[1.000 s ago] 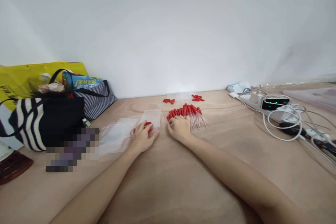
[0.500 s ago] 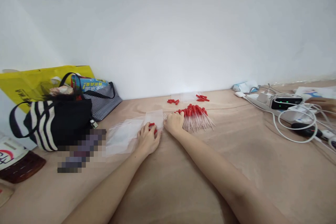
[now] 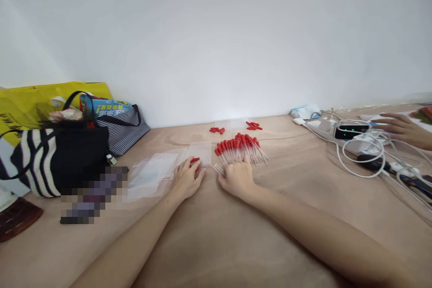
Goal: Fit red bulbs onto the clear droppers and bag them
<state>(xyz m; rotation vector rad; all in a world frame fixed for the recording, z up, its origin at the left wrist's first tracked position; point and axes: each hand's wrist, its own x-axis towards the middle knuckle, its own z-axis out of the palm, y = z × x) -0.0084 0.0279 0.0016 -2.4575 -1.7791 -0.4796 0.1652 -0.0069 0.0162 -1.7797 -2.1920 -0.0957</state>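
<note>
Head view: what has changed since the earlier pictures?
The right hand has drawn back toward the person, off the red caps and down to the pale stems; whether it grips any is unclear. Another person's hand has come in at right. The left hand stays over the red pieces.

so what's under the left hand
Red pieces show at the edge of the left hand, with translucent bags beside it; anything directly beneath is covered.
</note>
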